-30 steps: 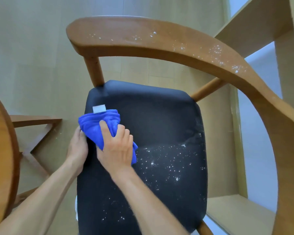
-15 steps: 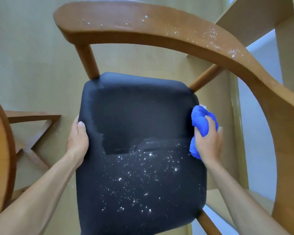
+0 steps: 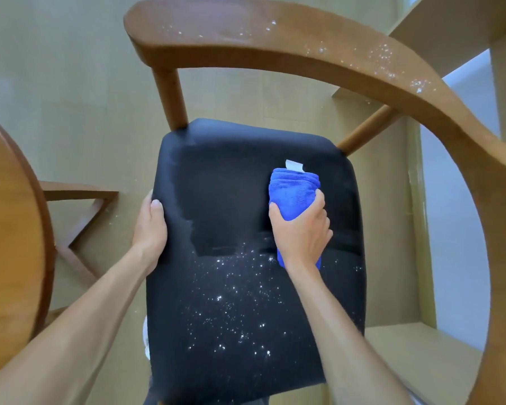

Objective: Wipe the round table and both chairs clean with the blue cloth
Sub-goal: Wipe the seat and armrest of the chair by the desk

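A wooden chair with a black padded seat (image 3: 234,182) fills the middle of the view. The far half of the seat looks wiped and damp; white specks cover the near half. My right hand (image 3: 301,229) presses a folded blue cloth (image 3: 294,192) with a white tag onto the right part of the seat. My left hand (image 3: 151,225) grips the seat's left edge. The chair's curved wooden backrest (image 3: 275,48) arcs over the top and right, dotted with white specks. The round wooden table's edge (image 3: 9,229) shows at the left.
The table's wooden base struts (image 3: 79,217) lie on the beige floor left of the chair. A light wooden shelf unit (image 3: 421,349) stands close on the right, behind the backrest.
My right hand swept the cloth from the seat's left side to its right edge, then came back inward onto the seat. My left hand stays on the left edge.
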{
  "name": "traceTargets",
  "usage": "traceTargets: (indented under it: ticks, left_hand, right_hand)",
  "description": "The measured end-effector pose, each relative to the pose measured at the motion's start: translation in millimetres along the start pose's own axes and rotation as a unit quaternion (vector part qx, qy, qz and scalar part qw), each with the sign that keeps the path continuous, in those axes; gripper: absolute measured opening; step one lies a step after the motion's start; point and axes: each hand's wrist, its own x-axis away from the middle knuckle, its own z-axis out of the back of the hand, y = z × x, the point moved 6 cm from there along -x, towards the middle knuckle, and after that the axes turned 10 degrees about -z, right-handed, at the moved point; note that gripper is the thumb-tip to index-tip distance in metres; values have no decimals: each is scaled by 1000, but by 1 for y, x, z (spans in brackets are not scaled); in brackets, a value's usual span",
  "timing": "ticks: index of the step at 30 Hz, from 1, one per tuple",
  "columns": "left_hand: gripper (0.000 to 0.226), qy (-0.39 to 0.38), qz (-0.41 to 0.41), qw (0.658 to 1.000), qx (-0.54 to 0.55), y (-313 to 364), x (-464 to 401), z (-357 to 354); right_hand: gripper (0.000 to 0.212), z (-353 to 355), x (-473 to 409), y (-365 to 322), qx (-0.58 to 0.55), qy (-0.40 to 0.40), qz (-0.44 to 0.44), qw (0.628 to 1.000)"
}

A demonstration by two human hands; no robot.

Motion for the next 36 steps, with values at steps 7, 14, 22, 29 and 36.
traceTargets:
  ticks: [7, 14, 22, 29, 36]
  left_hand:
    - [30, -39, 46, 991, 122, -7, -1, 6]
    - [48, -52, 72, 994, 61, -27, 3, 9]
    - [47, -12, 14, 1000, 18, -14, 11, 7]
    - [32, -35, 133, 982, 128, -22, 13, 10]
    - [55, -101, -6, 986, -133, -8, 32, 30]
  right_hand:
    - [69, -44, 160, -77, -8, -92, 223, 970]
    - [61, 8, 35, 41, 68, -31, 246, 966]
    - [49, 36, -9, 135, -37, 57, -151, 986]
    - [63, -43, 190, -17, 38, -87, 144, 985]
    - [63, -10, 179, 35, 104, -98, 457, 878]
